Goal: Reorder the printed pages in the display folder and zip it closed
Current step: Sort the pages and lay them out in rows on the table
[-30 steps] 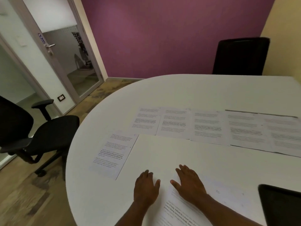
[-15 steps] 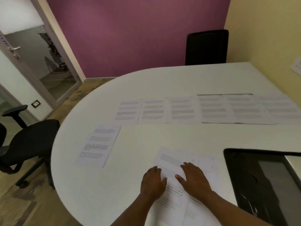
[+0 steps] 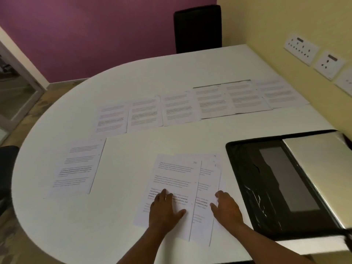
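A small stack of printed pages [image 3: 177, 174] lies fanned out in front of me on the white table [image 3: 133, 77]. My left hand [image 3: 164, 208] rests flat on the top page, fingers spread. My right hand [image 3: 226, 207] lies flat on the right edge of the pages underneath. A black zip display folder [image 3: 253, 180] lies open at the right, with clear sleeves [image 3: 314, 168] inside. Several more pages form a row [image 3: 190, 105] across the far side, and a single page [image 3: 80, 166] lies at the left.
A black chair [image 3: 198, 29] stands behind the table against the purple wall. Wall sockets [image 3: 312, 54] sit on the yellow wall at the right. Another dark chair [image 3: 5, 176] is at the left edge, near a glass door [image 3: 13, 92].
The view has swung right and down, bringing the open folder into sight. My hands have spread apart, with the top page slid left so the pages below show.
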A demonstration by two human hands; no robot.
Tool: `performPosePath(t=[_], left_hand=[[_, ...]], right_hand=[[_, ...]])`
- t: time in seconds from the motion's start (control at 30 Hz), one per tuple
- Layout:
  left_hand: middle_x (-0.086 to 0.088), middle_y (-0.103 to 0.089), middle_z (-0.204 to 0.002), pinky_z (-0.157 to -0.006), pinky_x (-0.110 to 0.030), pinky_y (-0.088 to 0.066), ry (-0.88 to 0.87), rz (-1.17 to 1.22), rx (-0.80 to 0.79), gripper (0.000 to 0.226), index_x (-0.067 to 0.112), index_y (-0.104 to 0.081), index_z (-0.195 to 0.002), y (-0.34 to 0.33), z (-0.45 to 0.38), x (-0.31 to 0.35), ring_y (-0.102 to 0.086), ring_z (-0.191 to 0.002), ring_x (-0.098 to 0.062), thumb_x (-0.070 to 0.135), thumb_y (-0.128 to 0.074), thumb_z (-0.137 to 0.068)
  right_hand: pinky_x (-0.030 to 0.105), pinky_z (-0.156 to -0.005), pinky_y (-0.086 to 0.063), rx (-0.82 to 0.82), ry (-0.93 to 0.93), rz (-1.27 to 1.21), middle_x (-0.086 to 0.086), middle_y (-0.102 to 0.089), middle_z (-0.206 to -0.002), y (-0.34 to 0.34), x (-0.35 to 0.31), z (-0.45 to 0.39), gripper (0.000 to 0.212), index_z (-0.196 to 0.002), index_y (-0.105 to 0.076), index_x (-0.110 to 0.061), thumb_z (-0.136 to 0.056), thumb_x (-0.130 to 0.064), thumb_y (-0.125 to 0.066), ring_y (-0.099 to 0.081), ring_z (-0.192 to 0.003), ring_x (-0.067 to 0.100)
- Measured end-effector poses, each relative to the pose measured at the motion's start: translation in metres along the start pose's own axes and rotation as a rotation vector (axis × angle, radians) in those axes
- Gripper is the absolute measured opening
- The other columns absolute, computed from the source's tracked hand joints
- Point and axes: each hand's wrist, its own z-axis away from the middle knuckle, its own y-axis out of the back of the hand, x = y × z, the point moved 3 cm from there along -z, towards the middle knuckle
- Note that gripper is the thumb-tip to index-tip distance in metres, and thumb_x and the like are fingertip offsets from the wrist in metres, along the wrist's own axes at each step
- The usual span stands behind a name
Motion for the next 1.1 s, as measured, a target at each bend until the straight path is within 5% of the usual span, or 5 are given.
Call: performPosePath(t=[0.33, 0.43, 0.53, 0.77, 1.1], left_hand=[[-0.004, -0.017, -0.159, -0.113, -0.04, -0.029, 0.016, -0.065, -0.052, 0.091, 0.022, -0.032, -0.144, -0.014, 0.005, 0.017, -0.018, -0.144, -0.025, 0.075, -0.053, -0.073], [-0.003, -0.019, -0.158, -0.111, -0.039, -0.031, 0.016, -0.057, -0.043, 0.089, 0.022, -0.034, -0.143, -0.014, 0.005, 0.019, -0.021, -0.143, -0.024, 0.074, -0.054, -0.074], [-0.001, -0.022, -0.155, -0.108, -0.038, -0.034, 0.013, -0.056, -0.034, 0.084, 0.022, -0.037, -0.14, -0.012, 0.005, 0.021, -0.024, -0.14, -0.023, 0.074, -0.053, -0.075], [0.004, -0.039, -0.138, -0.098, -0.032, -0.04, -0.044, -0.066, 0.008, 0.057, 0.029, -0.044, -0.135, -0.008, 0.003, 0.021, -0.04, -0.123, -0.018, 0.06, -0.047, -0.087], [0.003, -0.039, -0.132, -0.097, -0.033, -0.04, -0.113, -0.094, -0.029, 0.055, 0.029, -0.047, -0.13, -0.018, -0.002, 0.03, -0.04, -0.119, -0.02, 0.056, -0.054, -0.083]], right_hand=[[0.014, -0.066, -0.043, -0.072, -0.301, -0.378, 0.005, -0.06, -0.125, -0.004, 0.001, -0.013, 0.036, -0.128, -0.051, -0.014, -0.095, -0.025, -0.061, -0.057, -0.099, 0.015], [0.017, -0.054, -0.041, -0.074, -0.358, -0.49, -0.002, -0.061, -0.098, -0.003, 0.001, -0.017, 0.018, -0.095, -0.055, -0.014, -0.091, -0.027, -0.066, -0.056, -0.078, 0.012], [0.02, -0.054, -0.045, -0.11, -0.364, -0.541, -0.001, -0.067, -0.081, -0.008, 0.0, -0.021, 0.028, -0.069, -0.054, -0.013, -0.091, -0.025, -0.067, -0.061, -0.064, 0.011], [0.02, -0.052, -0.04, 0.16, -0.197, -0.335, -0.004, -0.056, -0.07, 0.021, -0.017, -0.024, 0.024, -0.076, -0.05, -0.018, -0.097, -0.029, -0.054, -0.054, -0.06, 0.009], [0.024, -0.044, -0.038, 0.517, 0.044, 0.021, 0.005, -0.057, -0.069, 0.137, -0.05, -0.039, 0.021, -0.097, -0.056, -0.007, -0.1, -0.027, -0.05, -0.054, -0.054, 0.02]])
